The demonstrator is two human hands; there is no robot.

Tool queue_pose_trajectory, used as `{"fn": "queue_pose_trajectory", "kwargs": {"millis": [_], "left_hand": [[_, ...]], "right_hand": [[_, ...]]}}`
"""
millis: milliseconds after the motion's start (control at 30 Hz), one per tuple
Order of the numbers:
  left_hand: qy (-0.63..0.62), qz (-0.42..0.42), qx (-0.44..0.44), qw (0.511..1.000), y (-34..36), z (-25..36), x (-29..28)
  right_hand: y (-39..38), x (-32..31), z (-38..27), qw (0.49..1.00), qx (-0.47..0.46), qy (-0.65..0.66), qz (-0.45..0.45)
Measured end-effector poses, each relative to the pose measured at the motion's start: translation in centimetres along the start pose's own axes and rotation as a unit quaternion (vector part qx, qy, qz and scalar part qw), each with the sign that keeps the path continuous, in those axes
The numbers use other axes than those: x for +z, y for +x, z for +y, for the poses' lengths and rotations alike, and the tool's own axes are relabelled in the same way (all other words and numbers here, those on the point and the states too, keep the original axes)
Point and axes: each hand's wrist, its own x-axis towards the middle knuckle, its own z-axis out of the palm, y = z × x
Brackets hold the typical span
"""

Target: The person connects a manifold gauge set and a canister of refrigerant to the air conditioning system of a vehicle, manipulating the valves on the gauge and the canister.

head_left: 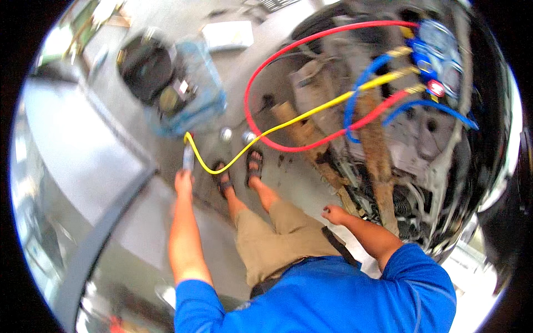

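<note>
My left hand (184,182) is wrapped round a small slim can (189,157), held out low on the left. A yellow hose (311,112) runs from the can's top to a blue manifold gauge set (436,55) resting over the engine bay at the upper right. From the same gauge set come a red hose (248,91), which loops wide to the left, and a blue hose (353,102). My right hand (335,215) hangs beside the engine bay's near edge with its fingers curled in and nothing visible in them.
On the floor stand two small round silvery cans (225,134) near my feet. Beyond is a blue crate (206,83) with a black round container (145,67) and small items. A white box (227,35) lies farther back. A pale car body panel (83,127) fills the left.
</note>
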Motion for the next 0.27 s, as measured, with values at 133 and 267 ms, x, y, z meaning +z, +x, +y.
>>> {"fn": "queue_pose_trajectory", "kwargs": {"millis": [133, 267], "left_hand": [[0.091, -0.169, 0.091, 0.977, -7.3, 2.8, 3.0], [0.168, -0.246, 0.048, 0.953, -17.0, 3.3, 4.2]], "right_hand": [[-4.9, 3.5, 3.0, 0.998, 0.006, 0.062, -0.009], [-12.2, 2.8, 0.2, 0.980, 0.016, 0.196, 0.017]]}}
